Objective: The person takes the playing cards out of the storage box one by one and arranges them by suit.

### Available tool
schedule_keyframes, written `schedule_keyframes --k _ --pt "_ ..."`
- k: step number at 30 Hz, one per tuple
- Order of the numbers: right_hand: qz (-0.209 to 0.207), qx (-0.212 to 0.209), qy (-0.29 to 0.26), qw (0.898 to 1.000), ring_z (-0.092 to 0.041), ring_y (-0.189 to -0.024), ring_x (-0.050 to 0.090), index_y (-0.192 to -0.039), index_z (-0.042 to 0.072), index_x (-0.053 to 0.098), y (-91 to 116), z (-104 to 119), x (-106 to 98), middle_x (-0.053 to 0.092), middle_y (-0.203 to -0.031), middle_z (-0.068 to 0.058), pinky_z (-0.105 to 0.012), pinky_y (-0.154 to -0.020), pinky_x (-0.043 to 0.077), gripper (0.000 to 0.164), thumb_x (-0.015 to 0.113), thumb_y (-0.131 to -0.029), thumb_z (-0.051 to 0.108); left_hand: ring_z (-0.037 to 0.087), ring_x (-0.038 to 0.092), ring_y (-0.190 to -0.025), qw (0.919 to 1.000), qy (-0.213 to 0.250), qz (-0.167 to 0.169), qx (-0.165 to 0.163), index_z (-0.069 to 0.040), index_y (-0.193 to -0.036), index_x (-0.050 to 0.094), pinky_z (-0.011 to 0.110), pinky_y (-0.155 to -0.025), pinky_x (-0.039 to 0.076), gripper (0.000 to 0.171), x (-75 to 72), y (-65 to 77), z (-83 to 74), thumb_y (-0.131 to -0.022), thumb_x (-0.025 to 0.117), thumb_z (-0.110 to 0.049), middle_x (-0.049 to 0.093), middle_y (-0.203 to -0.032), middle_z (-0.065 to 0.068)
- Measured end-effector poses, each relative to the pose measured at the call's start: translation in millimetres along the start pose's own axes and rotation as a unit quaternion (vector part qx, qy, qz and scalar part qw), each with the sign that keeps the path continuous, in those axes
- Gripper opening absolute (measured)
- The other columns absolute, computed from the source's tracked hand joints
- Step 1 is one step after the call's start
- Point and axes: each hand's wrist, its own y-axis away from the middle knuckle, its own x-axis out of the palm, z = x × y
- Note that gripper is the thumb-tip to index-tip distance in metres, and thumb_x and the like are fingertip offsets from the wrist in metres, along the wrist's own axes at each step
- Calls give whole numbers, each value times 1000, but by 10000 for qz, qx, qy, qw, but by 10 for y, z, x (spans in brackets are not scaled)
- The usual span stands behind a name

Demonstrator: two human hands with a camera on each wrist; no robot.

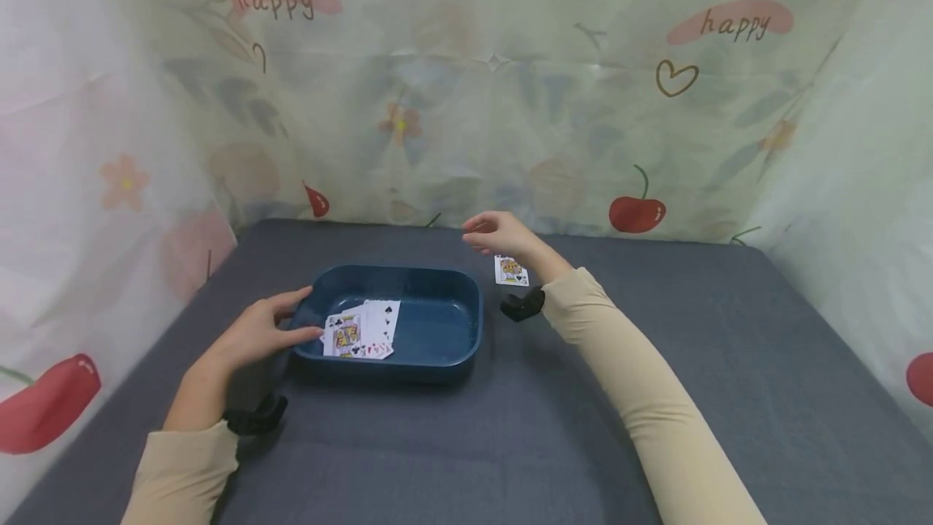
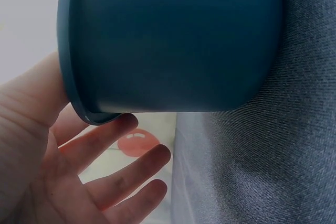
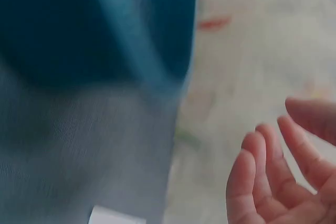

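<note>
The left arm reaches forward from the near left, its hand (image 1: 258,335) at the left end of the blue bin (image 1: 433,332), thumb over the rim, the other fingers relaxed and spread. Overlapping playing cards (image 1: 351,332) lie in the bin's left half. The right arm stretches from the near right toward the far side, its hand (image 1: 504,235) raised with fingers gently bent, thumb apart from them. Below that hand, a single face card (image 1: 513,274) lies on the dark cloth (image 1: 510,444), right of the bin.
</note>
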Motion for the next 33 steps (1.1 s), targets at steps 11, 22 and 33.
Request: schedule_keyframes --k 11,22,33 --pt "1424 -943 465 9842 -18 -103 61 -123 6 57 -123 515 678 63 -118 -12 -33 -86 53 38 64 -88 17 49 41 -126 10000 -45 -24 -19 -3 -145 30 60 -97 40 82 -4 -4 8 -84 65 -44 34 -144 31" --pt "2036 -1121 837 9690 -13 -94 60 -122 6 58 -342 534 1144 66 -108 -9 -21 -82 49 38 66 -86 17 49 42 -125 10000 -49 21 -18 -3 -145 29 60 -95 42 81 -2 -34 33 -85 64 -44 35 -144 30" --pt "2273 -1117 1403 9572 -17 -102 57 -123 6 58 -445 432 1390 63 -114 -11 -17 -78 45 40 68 -85 15 50 43 -124 10000 -8 -6 98 -1 -144 31 59 -94 43 80 -16 -14 12 -85 65 -43 35 -144 31"
